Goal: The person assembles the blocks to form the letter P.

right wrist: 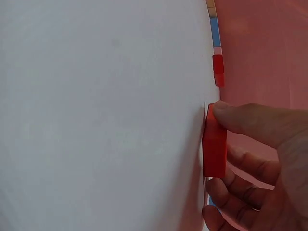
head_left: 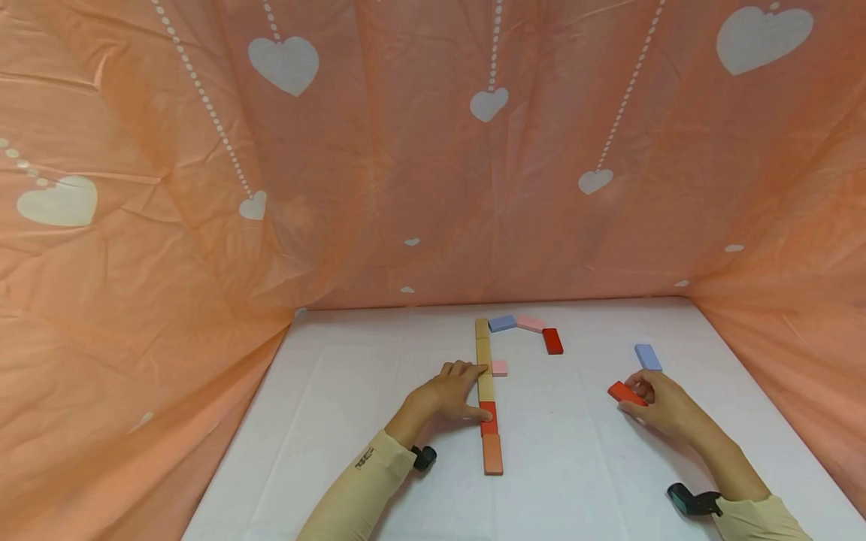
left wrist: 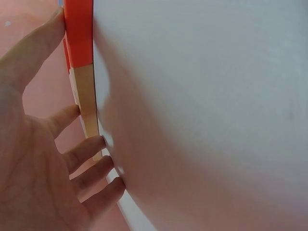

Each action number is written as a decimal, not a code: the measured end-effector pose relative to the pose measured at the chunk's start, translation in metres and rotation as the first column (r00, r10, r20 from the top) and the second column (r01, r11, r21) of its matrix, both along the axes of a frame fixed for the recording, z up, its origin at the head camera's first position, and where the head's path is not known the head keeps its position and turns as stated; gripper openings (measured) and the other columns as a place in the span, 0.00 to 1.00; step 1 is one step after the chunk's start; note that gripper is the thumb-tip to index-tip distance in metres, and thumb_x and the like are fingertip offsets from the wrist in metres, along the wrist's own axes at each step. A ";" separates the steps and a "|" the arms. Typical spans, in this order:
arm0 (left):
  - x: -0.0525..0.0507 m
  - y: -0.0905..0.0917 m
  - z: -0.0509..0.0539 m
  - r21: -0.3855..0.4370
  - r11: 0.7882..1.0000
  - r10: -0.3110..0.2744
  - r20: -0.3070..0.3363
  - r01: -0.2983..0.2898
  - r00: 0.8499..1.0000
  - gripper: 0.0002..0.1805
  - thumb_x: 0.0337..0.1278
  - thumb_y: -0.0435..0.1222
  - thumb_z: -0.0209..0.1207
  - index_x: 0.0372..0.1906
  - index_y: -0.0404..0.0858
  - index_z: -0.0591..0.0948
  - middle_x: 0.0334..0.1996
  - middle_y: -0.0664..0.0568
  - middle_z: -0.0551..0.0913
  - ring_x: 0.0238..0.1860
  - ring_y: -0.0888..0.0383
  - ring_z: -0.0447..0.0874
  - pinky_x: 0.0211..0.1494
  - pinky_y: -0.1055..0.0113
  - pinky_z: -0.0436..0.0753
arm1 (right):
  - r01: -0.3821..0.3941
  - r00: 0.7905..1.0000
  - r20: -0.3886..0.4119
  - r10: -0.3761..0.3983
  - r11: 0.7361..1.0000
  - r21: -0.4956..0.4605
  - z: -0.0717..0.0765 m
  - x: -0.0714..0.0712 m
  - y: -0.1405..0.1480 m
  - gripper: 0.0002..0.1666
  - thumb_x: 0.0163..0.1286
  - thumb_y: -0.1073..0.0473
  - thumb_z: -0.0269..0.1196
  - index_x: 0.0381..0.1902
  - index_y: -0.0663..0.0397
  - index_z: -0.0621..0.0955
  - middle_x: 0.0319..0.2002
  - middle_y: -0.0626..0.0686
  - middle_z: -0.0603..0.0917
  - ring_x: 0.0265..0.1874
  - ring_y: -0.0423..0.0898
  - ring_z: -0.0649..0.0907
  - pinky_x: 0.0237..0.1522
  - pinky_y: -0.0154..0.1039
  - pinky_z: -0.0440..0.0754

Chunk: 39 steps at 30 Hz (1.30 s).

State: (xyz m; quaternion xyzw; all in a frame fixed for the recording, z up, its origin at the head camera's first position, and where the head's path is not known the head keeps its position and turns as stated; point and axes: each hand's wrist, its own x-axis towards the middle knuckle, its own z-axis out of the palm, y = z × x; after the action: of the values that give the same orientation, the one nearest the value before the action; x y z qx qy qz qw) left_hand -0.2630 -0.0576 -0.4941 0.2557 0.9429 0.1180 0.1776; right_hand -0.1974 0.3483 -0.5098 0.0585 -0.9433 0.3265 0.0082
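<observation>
A column of flat blocks runs toward me: tan blocks (head_left: 483,350) at the far end, then a red block (head_left: 489,425), then an orange block (head_left: 493,455) nearest. My left hand (head_left: 448,392) lies along its left side, fingers spread; the thumb touches the red block and the index finger a tan one. In the left wrist view the fingers extend beside the red block (left wrist: 79,36). On the right, my right hand (head_left: 661,404) pinches another red block (head_left: 626,394) between thumb and fingers, low over the table. A small pink block (head_left: 500,368) adjoins the column's right side.
From the column's far end, a blue block (head_left: 502,323), a pink block (head_left: 531,323) and a dark red block (head_left: 552,341) curve rightward. Another blue block (head_left: 648,357) lies just beyond my right hand. Orange heart-patterned cloth (head_left: 433,188) surrounds the white table (head_left: 568,466).
</observation>
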 end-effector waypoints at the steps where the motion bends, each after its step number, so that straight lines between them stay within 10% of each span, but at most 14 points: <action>1: 0.000 0.000 0.000 -0.001 1.000 -0.001 0.000 0.001 1.000 0.54 0.61 0.62 0.71 0.86 0.52 0.59 0.79 0.47 0.65 0.78 0.45 0.62 0.76 0.44 0.73 | 0.001 1.000 0.004 -0.001 1.000 -0.002 0.000 0.000 0.000 0.24 0.64 0.60 0.79 0.49 0.69 0.80 0.39 0.55 0.82 0.38 0.49 0.77 0.36 0.33 0.77; 39: 0.000 0.000 0.001 0.015 1.000 0.002 -0.002 -0.002 1.000 0.54 0.61 0.61 0.72 0.85 0.51 0.61 0.79 0.47 0.66 0.77 0.47 0.63 0.76 0.46 0.74 | -0.204 0.979 -0.026 0.204 0.979 0.005 0.012 -0.054 -0.071 0.19 0.66 0.61 0.77 0.51 0.62 0.84 0.40 0.52 0.82 0.41 0.50 0.79 0.46 0.41 0.82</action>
State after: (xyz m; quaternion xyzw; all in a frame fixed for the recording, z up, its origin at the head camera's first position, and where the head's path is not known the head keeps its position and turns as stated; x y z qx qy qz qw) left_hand -0.2627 -0.0580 -0.4936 0.2562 0.9425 0.1251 0.1744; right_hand -0.2511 0.2772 -0.4982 0.1595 -0.9325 0.3238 -0.0130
